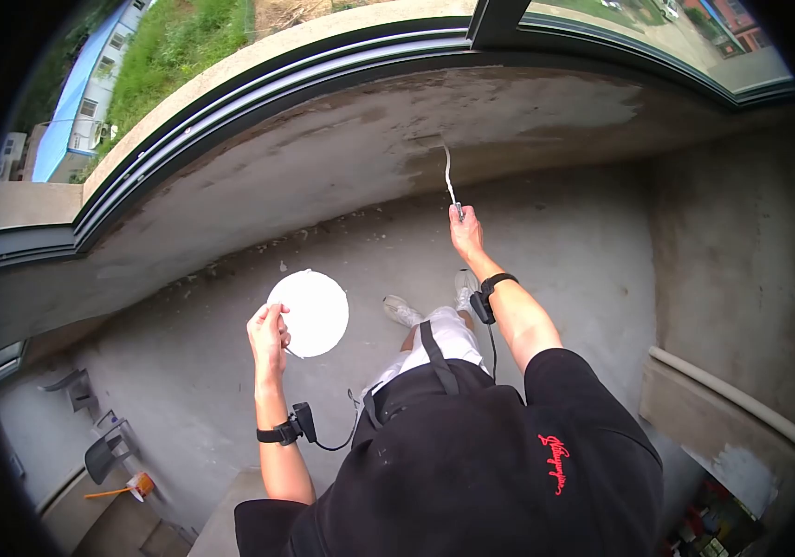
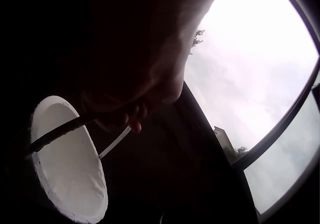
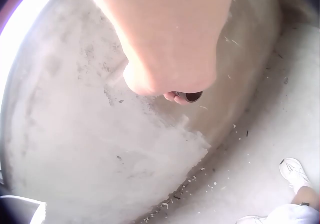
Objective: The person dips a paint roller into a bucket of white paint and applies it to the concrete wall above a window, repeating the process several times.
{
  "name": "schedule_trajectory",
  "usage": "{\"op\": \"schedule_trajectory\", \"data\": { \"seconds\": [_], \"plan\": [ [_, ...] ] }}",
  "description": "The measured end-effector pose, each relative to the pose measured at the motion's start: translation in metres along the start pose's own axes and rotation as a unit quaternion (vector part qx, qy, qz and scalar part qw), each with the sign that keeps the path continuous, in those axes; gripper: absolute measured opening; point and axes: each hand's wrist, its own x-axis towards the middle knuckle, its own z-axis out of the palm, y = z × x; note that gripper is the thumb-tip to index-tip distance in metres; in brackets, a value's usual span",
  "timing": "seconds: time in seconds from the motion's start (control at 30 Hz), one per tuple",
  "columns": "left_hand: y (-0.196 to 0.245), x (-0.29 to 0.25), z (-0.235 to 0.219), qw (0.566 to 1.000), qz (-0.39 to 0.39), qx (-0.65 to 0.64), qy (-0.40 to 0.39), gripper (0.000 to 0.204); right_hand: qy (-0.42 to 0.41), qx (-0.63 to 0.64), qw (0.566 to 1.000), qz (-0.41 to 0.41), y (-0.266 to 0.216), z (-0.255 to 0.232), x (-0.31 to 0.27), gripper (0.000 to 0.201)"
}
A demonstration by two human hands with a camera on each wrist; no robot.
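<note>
Plaster work shows on the concrete wall under the window. Right hand has its grip clenched around a thin tool whose tip touches the wall. Left hand holds a white round board by its handle, level at waist height above the floor.
</note>
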Motion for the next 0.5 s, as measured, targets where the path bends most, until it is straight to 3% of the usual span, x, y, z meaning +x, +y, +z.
{"op": "schedule_trajectory", "data": {
  "seconds": [0.17,0.43,0.5],
  "plan": [
    [-0.001,-0.002,0.002,1.000,-0.013,-0.001,-0.007,0.019,0.005,0.016,1.000,0.002,-0.008,-0.003,-0.005,0.050],
    [-0.001,-0.002,0.008,0.999,-0.008,-0.002,-0.031,0.019,0.046,0.113,0.986,-0.112,-0.030,-0.014,-0.024,0.036],
    [-0.003,-0.002,0.008,0.999,-0.009,-0.001,-0.034,0.019,0.022,0.141,0.985,-0.096,-0.039,-0.018,-0.028,0.038]
  ]
}}
